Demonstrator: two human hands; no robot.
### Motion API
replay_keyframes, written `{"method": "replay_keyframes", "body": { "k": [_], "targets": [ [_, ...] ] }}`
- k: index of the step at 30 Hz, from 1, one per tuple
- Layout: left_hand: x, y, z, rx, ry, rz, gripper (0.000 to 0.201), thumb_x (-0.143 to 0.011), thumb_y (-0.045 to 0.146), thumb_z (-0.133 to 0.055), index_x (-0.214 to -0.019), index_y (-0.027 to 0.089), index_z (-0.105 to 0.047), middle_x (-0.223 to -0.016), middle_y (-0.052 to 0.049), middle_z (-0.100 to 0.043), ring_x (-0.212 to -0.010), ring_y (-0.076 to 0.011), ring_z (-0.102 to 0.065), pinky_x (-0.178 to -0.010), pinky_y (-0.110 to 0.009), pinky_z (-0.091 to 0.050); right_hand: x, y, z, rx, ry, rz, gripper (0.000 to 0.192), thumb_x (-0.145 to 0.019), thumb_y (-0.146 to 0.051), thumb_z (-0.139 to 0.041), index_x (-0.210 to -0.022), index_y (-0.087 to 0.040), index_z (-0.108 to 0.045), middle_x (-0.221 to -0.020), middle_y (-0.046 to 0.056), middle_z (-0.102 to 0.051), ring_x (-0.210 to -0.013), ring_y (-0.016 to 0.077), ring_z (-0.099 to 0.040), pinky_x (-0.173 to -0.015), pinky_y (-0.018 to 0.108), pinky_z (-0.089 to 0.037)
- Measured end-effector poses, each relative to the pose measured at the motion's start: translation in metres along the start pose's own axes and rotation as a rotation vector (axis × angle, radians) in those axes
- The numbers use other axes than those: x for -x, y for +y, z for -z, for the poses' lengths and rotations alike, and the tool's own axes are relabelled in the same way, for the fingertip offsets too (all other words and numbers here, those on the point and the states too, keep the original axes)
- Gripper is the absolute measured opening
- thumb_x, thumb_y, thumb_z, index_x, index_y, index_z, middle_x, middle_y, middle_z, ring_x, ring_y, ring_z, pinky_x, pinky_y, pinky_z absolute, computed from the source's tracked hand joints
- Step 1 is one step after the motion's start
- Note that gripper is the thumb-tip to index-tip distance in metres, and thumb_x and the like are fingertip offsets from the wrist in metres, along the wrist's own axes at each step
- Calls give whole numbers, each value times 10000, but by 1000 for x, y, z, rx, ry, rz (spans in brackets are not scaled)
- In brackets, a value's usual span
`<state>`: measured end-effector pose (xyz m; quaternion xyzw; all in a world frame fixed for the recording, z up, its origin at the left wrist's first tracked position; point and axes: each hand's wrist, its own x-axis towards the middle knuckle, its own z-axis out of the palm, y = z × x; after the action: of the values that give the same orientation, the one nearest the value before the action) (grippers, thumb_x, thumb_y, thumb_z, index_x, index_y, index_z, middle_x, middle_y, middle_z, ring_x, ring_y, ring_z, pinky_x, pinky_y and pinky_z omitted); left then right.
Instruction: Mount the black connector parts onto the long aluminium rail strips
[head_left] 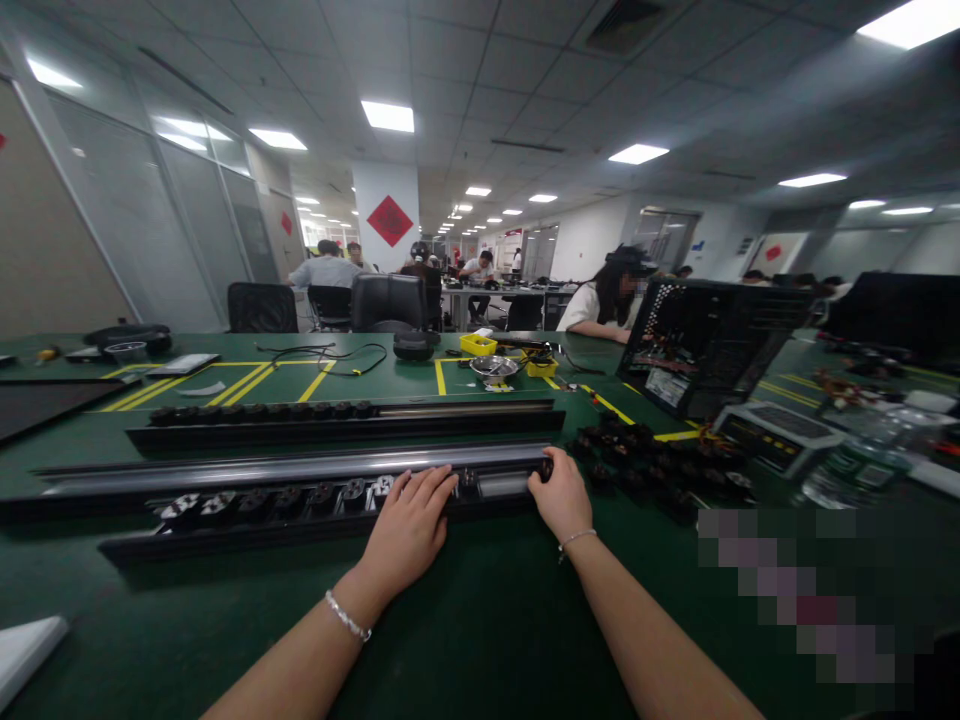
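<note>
Both hands on the near rail, mid-tabletop.

Left hand [409,525] lies flat, fingers spread and extended, palm down on the rail [300,490]; it grips nothing and appears to pin the rail against sliding. Right hand [559,495], at 3 o'clock from the left, is curled around the rail's right end, fingers closed over a small dark part there; what exactly it pinches cannot be told. The rail is a long black channel with a silver upper strip, lying left to right, carrying a row of small black-and-white wheels [277,497] at 9 o'clock of the left hand. A second rail [345,420] lies parallel at 12 o'clock. Loose black parts [652,465] are heaped at 2 o'clock on the green tabletop [480,620].
</note>
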<state>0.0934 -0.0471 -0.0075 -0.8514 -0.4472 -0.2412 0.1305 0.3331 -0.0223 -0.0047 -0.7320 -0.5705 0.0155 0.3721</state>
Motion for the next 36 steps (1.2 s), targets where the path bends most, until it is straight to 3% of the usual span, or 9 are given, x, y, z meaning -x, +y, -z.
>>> {"method": "replay_keyframes", "body": {
  "k": [31, 36],
  "targets": [
    [0, 1, 2, 13, -17, 8, 496, -797, 190, -459, -1288, 256, -437, -1373, -12, -462, -1237, -213, -420, -1080, -442, -273, -12, 23, 6, -55, 80, -28, 375, -694, -199, -481, -1066, -175, -528, -1035, 86, -560, -955, 202, -551, -836, 305, -430],
    [0, 0, 0, 6, -4, -5, 496, -799, 185, -453, -1290, 254, -438, -1375, -19, -461, -1237, -217, -421, -1076, -445, -279, -18, 33, 10, -24, 92, -83, 359, -697, -228, -495, -1046, -162, -546, -1021, 93, -577, -954, 211, -553, -823, 311, -429]
  ]
}}
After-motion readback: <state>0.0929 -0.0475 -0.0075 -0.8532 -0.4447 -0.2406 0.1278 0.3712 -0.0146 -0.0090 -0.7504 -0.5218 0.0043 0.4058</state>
